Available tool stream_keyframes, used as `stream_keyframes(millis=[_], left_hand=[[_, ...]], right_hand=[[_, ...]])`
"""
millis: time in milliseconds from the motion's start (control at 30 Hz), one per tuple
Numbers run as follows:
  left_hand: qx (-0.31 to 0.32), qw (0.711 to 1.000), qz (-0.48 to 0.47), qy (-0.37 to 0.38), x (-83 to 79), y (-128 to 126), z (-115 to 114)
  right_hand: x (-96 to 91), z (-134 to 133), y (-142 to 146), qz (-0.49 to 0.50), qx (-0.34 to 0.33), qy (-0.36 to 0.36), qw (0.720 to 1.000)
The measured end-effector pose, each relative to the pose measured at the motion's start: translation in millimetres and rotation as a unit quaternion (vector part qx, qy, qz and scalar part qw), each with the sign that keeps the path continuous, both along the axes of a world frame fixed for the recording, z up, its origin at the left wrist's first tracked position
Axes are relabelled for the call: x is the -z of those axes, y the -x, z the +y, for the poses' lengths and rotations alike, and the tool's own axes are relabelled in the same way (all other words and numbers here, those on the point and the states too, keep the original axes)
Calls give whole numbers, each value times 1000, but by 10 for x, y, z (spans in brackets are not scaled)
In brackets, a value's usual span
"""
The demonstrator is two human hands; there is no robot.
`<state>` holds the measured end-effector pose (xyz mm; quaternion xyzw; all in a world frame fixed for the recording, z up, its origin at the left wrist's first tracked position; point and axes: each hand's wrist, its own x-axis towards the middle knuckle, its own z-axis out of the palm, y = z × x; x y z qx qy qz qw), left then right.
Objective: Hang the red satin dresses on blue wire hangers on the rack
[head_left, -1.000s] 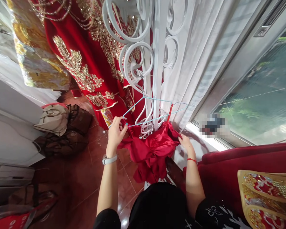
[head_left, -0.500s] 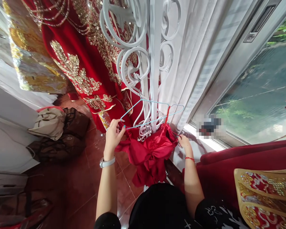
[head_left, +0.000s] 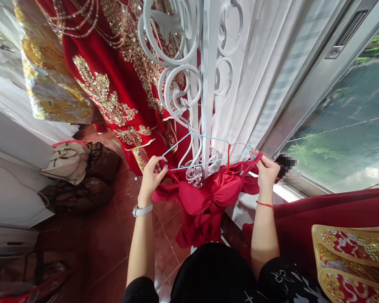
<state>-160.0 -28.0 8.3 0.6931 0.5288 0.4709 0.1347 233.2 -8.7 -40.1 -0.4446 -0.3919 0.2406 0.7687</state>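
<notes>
The red dress [head_left: 205, 195] hangs in front of the person, below a thin blue hanger [head_left: 176, 144] whose hook reaches up against the scrollwork of a white metal rack [head_left: 210, 84]; whether it is caught there is hard to tell. The left hand [head_left: 153, 173] pinches the dress at the hanger's left end, thumb against fingers, while the right hand [head_left: 267, 168] pinches a strap [head_left: 252, 165] by the right end. A red cord [head_left: 229, 156] loops over the hanger between them. The rack's post and curls stand directly behind the hanger, crowding it. Beyond, to the left, hang a red gown [head_left: 94, 46] with gold beadwork and a gold gown [head_left: 50, 84]. A dark device [head_left: 283, 166], partly blurred out, sits just beyond the right hand near the window frame. At lower right lie dark red cloth [head_left: 303, 214] and a gold embroidered piece [head_left: 350, 252]. On the left, a pale bag [head_left: 66, 162] rests among brown bags [head_left: 82, 195] on the floor [head_left: 113, 235], which is of shiny reddish tiles with light joints. A white curtain [head_left: 252, 75] falls behind the rack, next to a metal-framed window [head_left: 344, 109] showing greenery through the glass.
</notes>
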Motion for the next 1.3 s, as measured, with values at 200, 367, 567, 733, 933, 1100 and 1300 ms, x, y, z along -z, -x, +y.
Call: stream_keyframes(millis=[200, 367, 567, 733, 933, 1100, 1300], left_hand=[[13, 1000, -2, 8, -18, 22, 44], [3, 1000, 5, 10, -65, -5, -48], [-26, 999, -6, -17, -53, -19, -104], [-35, 999, 7, -37, -22, 6, -131], [-28, 999, 4, -40, 31, -19, -156], [-48, 998, 18, -36, 116, -69, -113], [-173, 976, -35, -132, 477, 29, -258]], right_hand=[[-466, 192, 139, -73, -73, -3, 995], [-914, 170, 147, -297, -148, 66, 941], [-1035, 267, 294, -390, -203, 80, 895], [-935, 277, 336, -447, -216, 91, 864], [-886, 176, 244, -469, -131, 74, 870], [-868, 52, 565, -418, -91, -25, 903], [-661, -127, 1453, -365, -91, -120, 919]])
